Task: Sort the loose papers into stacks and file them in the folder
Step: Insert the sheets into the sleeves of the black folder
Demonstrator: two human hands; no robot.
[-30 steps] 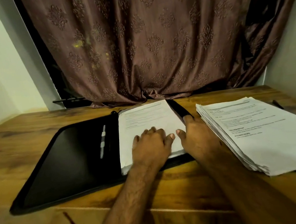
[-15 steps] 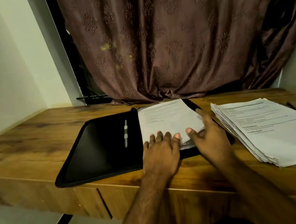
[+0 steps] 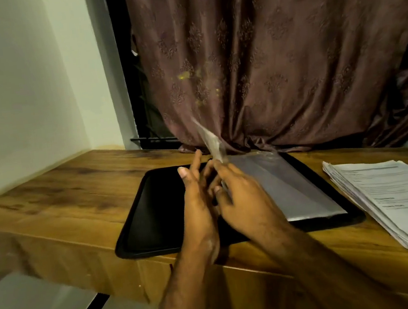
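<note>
The black folder point(image 3: 153, 212) lies open on the wooden desk point(image 3: 61, 199), its left leaf bare and dark; over its right leaf lies a filed batch of papers point(image 3: 293, 194) that looks greyish and glossy, as though under a clear plastic sleeve, though blur makes that uncertain. The right hand point(image 3: 240, 201) pinches the near edge of a thin translucent sheet point(image 3: 211, 140), which stands up from the spine and smears with motion; so that grip is clenched on the sheet. The left hand point(image 3: 196, 202) stands edge-on just beside it with fingers straight and spread, holding nothing; its grip is released.

The sheet should handle as very light, limp and slick; it will flop or slide out of a loose pinch, and creases easily, so I would take it near a corner or along the free edge, with the other palm flattening what lies beneath. The loose stack of papers point(image 3: 390, 197) sits on the desk to the right, just beside the folder and apart from it; its edges are fanned and uneven. As a bundle it is heavier and will shear sideways; better squared first, then lifted with both hands under the long sides.

Printed lines and a few bold headings show on the top page; none is legible; no brand or label is visible.
</note>
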